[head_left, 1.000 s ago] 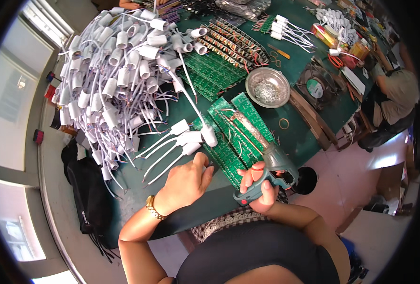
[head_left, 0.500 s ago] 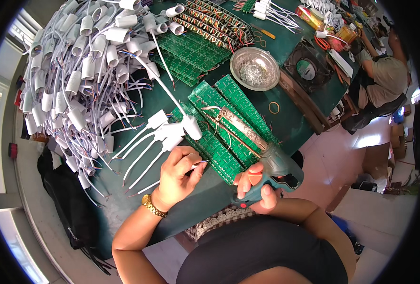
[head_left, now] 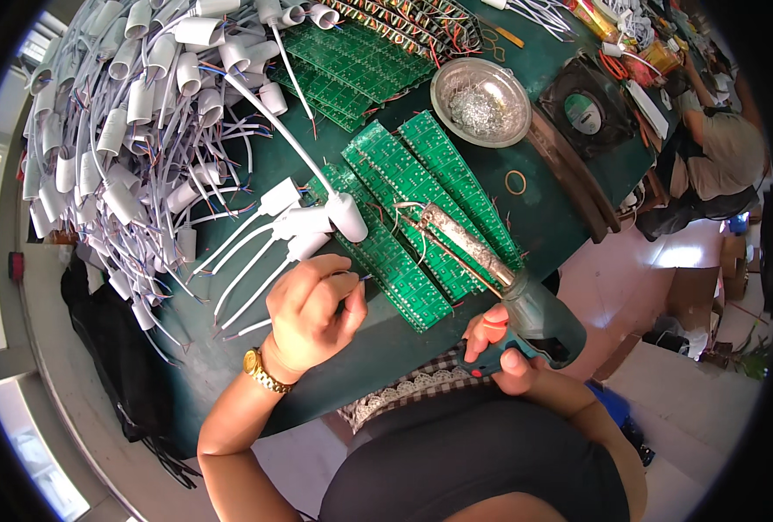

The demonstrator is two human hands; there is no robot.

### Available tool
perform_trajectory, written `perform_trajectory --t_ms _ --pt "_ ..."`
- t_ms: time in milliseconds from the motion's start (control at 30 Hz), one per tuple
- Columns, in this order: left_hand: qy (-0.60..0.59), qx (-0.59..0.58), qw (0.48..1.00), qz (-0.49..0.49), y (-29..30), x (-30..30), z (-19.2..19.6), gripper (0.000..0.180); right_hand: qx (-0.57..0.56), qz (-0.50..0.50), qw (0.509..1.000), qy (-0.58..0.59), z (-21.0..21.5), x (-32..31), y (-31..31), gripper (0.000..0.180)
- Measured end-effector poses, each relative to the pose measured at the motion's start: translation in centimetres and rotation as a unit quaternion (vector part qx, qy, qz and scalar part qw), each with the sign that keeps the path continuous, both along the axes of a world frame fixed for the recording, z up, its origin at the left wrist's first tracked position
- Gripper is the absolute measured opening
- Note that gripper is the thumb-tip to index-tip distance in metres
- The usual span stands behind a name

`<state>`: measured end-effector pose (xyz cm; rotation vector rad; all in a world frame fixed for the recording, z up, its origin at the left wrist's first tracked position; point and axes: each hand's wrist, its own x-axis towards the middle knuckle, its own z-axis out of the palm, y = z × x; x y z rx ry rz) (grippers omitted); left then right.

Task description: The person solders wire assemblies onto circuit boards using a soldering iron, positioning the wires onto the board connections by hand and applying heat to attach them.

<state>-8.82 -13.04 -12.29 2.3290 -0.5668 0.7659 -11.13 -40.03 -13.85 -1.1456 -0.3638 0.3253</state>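
My left hand (head_left: 312, 306), with a gold watch at its wrist, is closed in a pinch beside the near left edge of the green circuit boards (head_left: 399, 283). A thin wire (head_left: 366, 277) with a bluish end pokes out from its fingertips. In my right hand (head_left: 510, 352) is a teal soldering gun (head_left: 543, 317) with an orange trigger, my fingers wrapped round its handle. Its metal barrel (head_left: 467, 242) slants over the boards; whether the tip touches them I cannot tell. Several white lamp sockets (head_left: 304, 222) with white cables lie just beyond my left hand.
A large heap of white cabled sockets (head_left: 138, 104) fills the left side. Farther back are more green boards (head_left: 352, 65), a metal bowl (head_left: 480, 103) with silvery bits, and a black fan (head_left: 585, 109). A rubber band (head_left: 515, 182) lies near the bowl. Another person (head_left: 722, 143) sits at far right.
The soldering gun has shifted right with my right hand, away from my left hand. My left hand has moved a little left, its pinch kept. The view has also tilted slightly.
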Motion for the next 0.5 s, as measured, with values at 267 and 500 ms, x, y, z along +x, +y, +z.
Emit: perform_trajectory --t_ms 267,500 --pt "0.122 -0.078 0.982 0.124 -1.2 -0.2 -1.0 0.021 -0.200 0.169 0.951 -0.166 1.7 2.0 -1.6 0.037" --pt "0.140 -0.072 0.973 0.168 -1.8 0.2 -1.6 0.011 -0.263 0.153 0.951 0.063 2.2 -0.1 -3.8 0.032"
